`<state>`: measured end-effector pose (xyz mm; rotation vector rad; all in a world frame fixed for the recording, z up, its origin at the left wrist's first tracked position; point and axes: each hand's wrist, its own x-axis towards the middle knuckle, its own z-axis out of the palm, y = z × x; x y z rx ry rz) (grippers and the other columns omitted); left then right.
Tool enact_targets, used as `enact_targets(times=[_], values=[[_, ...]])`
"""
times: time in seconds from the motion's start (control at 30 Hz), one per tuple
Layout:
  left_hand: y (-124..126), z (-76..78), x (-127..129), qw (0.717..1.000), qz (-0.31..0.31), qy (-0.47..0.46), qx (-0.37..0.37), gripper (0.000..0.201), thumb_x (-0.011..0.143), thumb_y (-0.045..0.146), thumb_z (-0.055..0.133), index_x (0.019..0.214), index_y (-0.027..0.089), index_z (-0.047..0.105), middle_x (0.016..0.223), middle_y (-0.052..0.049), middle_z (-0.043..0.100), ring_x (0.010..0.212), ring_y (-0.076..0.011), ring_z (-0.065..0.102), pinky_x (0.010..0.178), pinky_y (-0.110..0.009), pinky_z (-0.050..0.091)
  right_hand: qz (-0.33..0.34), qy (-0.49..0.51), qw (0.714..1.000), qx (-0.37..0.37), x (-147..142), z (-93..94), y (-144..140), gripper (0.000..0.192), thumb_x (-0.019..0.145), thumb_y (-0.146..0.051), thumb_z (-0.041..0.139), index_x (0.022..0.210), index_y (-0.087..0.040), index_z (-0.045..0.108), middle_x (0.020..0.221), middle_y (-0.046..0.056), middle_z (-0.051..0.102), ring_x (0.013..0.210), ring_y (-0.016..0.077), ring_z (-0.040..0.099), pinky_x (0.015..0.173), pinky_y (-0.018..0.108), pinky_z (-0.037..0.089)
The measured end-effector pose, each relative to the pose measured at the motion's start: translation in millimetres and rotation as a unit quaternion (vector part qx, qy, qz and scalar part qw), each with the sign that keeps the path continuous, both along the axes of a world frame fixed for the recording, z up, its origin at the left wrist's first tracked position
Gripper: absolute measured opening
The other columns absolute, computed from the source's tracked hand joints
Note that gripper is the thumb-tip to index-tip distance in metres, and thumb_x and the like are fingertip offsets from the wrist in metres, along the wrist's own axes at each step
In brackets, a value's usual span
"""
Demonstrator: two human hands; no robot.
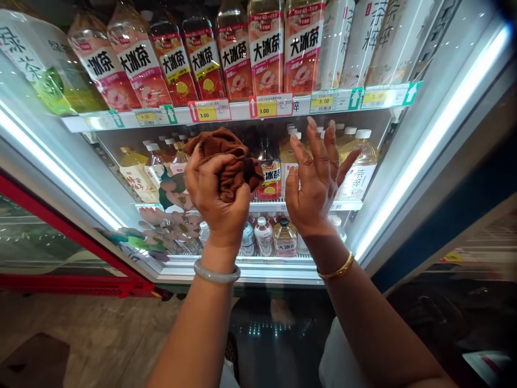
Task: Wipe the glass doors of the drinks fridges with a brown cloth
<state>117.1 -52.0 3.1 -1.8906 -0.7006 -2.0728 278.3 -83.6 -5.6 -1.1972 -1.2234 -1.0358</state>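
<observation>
Before the open cooler, at the height of its middle shelf [266,205], the left hand [218,191] is clenched round a brown cloth [228,159]; the cloth is rust-brown, soft and ribbed, crumpled into one loose wad whose folds bulge out above the knuckles and to the right of the fist; bunched so, its long run lies roughly from upper left to lower right, and no free corner shows which way it points; one cloth, two hands, one bangle on each wrist, a pale grey bangle [217,272] on the left and a gold bangle [336,267] on the right; the right hand [317,180] is spread wide and holds nothing, fingers pointing up, just in front of the bottles [359,161] on the middle shelf; whether it touches them I cannot tell; on the top shelf [238,111] seven tea bottles [266,46] with pink or red labels stand in a row, with four yellow price tags [266,108] clear below.
</observation>
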Motion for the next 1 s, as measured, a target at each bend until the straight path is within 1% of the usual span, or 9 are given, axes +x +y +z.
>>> enact_targets(times=[0.17,0.27,0.4,0.5,0.57,0.7,0.8,0.9,1.0], values=[[-13.1,-6.8,20.2,0.993,-0.026,0.108,0.047,0.036,0.083,0.016,0.064,0.118,0.025,0.066,0.144,-0.008,0.057,0.144,-0.0283,0.051,0.122,-0.052,0.042,0.029,-0.018,0.999,-0.03,-13.0,-6.0,1.8,0.052,0.104,-0.021,0.03,0.151,-0.03,0.049,0.163,0.001,0.048,0.162,0.021,0.026,0.135,0.062,0.006],[-6.0,-2.0,6.1,0.99,0.014,0.125,0.061,0.036,0.083,0.015,0.066,0.118,0.026,0.067,0.145,-0.008,0.057,0.144,-0.0282,0.051,0.122,-0.052,0.042,0.024,-0.024,0.999,-0.031,-17.5,-6.4,1.9,0.049,0.104,-0.024,0.034,0.151,-0.029,0.05,0.162,0.002,0.05,0.162,0.0222,0.029,0.134,0.063,0.006],[17.6,4.7,-38.0,0.995,0.081,-0.048,0.013,0.042,0.078,0.012,0.068,0.118,0.025,0.069,0.136,-0.007,0.061,0.139,-0.0275,0.053,0.123,-0.05,0.041,0.029,-0.025,0.999,-0.027,-18.6,-5.6,0.0,0.044,0.105,-0.028,0.041,0.146,-0.029,0.055,0.159,0.002,0.053,0.16,0.0223,0.033,0.135,0.061,0.005],[25.4,0.7,-50.6,0.986,0.096,-0.138,-0.014,0.044,0.075,0.01,0.066,0.116,0.024,0.07,0.125,-0.006,0.065,0.135,-0.0258,0.054,0.122,-0.049,0.041,0.035,-0.031,0.998,-0.032,-18.9,-7.4,0.7,0.046,0.103,-0.027,0.043,0.148,-0.031,0.054,0.161,0.001,0.051,0.161,0.025,0.03,0.134,0.065,0.008],[20.2,-5.9,-40.7,0.991,0.082,-0.102,-0.01,0.044,0.075,0.011,0.067,0.117,0.024,0.069,0.126,-0.006,0.064,0.137,-0.0261,0.053,0.122,-0.049,0.041,0.036,-0.026,0.998,-0.035,-20.8,-9.0,2.4,0.049,0.102,-0.027,0.043,0.149,-0.032,0.053,0.162,0.0,0.05,0.162,0.0254,0.028,0.133,0.066,0.006],[1.9,-16.2,-7.1,0.996,0.008,0.076,0.051,0.038,0.082,0.018,0.068,0.119,0.026,0.066,0.143,-0.009,0.057,0.141,-0.0289,0.053,0.12,-0.051,0.044,0.029,-0.02,0.999,-0.013,-27.0,-10.3,6.0,0.046,0.102,-0.026,0.04,0.145,-0.032,0.057,0.159,-0.001,0.054,0.162,0.0224,0.028,0.134,0.062,0.002],[1.7,-13.1,-8.3,0.987,-0.007,0.139,0.079,0.038,0.083,0.02,0.069,0.12,0.027,0.066,0.146,-0.008,0.056,0.143,-0.0297,0.052,0.121,-0.052,0.043,0.023,-0.019,1.0,0.008,-29.5,-9.8,7.3,0.043,0.104,-0.026,0.039,0.142,-0.031,0.059,0.157,0.001,0.057,0.161,0.0201,0.029,0.135,0.058,0.002],[13.4,-7.5,-33.5,0.998,0.025,0.053,0.028,0.04,0.08,0.018,0.069,0.12,0.027,0.067,0.145,-0.008,0.056,0.143,-0.03,0.049,0.125,-0.053,0.037,0.027,-0.019,0.999,0.002,-29.1,-10.2,7.4,0.041,0.104,-0.028,0.045,0.143,-0.033,0.058,0.157,0.0,0.057,0.162,0.0196,0.028,0.136,0.057,0.002],[22.0,-13.3,-50.1,0.995,0.079,-0.053,-0.017,0.04,0.081,0.017,0.065,0.12,0.025,0.066,0.137,-0.009,0.058,0.14,-0.0295,0.048,0.126,-0.053,0.033,0.045,-0.031,0.999,-0.002,-27.7,-12.0,7.2,0.043,0.104,-0.027,0.044,0.144,-0.032,0.057,0.159,-0.001,0.055,0.163,0.02,0.026,0.135,0.059,0.001]])
